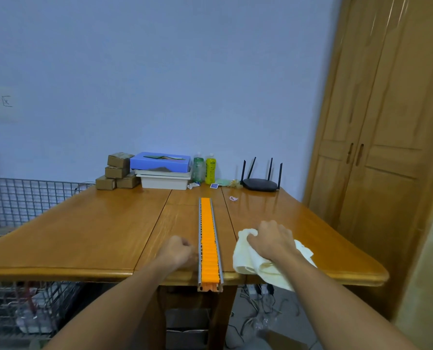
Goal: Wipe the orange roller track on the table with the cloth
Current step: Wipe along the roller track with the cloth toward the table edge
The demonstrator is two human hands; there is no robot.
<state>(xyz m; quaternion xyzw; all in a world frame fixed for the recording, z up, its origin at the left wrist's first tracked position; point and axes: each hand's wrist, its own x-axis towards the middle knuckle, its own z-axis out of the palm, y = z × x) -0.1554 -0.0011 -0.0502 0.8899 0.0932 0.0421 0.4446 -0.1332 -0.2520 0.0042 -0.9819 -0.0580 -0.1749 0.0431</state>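
The orange roller track lies lengthwise along the middle of the wooden table, and its near end sticks out over the front edge. The left hand is curled into a loose fist and touches the left rail of the track. The right hand lies just right of the track, its fingers bent and gripping the pale yellow cloth, which hangs partly over the table edge.
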